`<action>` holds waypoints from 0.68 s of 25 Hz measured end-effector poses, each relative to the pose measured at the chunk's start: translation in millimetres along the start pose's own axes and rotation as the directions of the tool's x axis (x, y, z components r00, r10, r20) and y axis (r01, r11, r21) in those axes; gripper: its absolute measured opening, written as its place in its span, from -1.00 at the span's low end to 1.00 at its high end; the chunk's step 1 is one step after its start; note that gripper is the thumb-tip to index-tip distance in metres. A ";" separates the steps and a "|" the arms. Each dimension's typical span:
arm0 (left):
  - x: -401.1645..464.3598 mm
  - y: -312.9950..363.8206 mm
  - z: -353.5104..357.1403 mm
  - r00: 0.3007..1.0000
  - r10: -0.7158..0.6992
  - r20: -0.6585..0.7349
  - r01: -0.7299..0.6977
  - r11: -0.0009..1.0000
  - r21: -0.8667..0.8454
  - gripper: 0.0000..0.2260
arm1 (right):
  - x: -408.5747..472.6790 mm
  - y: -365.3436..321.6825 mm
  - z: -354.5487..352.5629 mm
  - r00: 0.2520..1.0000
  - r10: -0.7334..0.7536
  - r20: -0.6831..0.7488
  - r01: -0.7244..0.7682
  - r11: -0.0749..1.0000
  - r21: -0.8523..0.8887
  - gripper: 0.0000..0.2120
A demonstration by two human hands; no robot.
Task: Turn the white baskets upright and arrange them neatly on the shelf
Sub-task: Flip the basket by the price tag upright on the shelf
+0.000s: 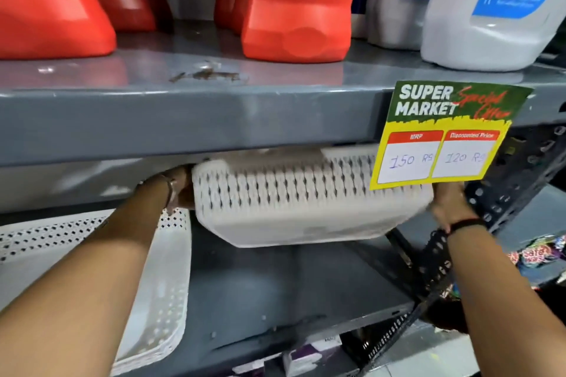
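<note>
A white perforated basket hangs in the air above the grey middle shelf, tilted, its solid base facing down toward me. My left hand grips its left end and my right hand grips its right end. The basket's top edge is hidden behind the shelf beam above. Another white perforated basket lies on the shelf at the left, partly under my left forearm.
The grey upper shelf holds red detergent bottles and white bottles. A yellow and green price sign hangs from its edge over the basket's right end. A perforated metal upright stands at right.
</note>
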State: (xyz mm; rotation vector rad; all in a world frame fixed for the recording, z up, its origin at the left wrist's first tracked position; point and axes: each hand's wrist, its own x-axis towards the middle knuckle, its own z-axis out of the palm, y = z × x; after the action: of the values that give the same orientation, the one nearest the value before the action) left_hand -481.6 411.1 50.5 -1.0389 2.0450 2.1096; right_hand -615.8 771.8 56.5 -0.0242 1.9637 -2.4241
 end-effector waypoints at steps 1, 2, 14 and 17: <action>-8.7 -0.7 -3.9 0.996 -0.060 0.065 0.052 0.992 0.111 -0.72 | -2.0 -3.0 2.7 0.998 0.061 0.016 -0.061 0.998 0.001 -0.41; -15.6 -2.2 -3.8 0.986 -0.122 0.117 0.094 0.971 0.219 -0.76 | -0.6 0.1 4.5 0.991 0.136 0.003 -0.136 0.990 -0.044 -0.55; -16.1 -41.6 23.3 0.957 -0.277 -0.085 0.279 0.800 0.531 -0.64 | -25.1 56.9 9.1 0.930 0.360 -0.070 -0.087 0.032 -0.996 -0.89; -14.6 -43.9 22.7 0.965 -0.239 -0.111 0.257 0.764 0.592 -0.64 | -9.5 71.0 5.9 0.985 0.156 -0.069 -0.097 0.178 -0.979 -0.76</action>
State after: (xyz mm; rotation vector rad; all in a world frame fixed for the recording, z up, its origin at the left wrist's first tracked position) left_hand -460.3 443.6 16.8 -1.1347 2.2024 1.1787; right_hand -605.7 751.6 -11.7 0.0626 2.9188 -0.5825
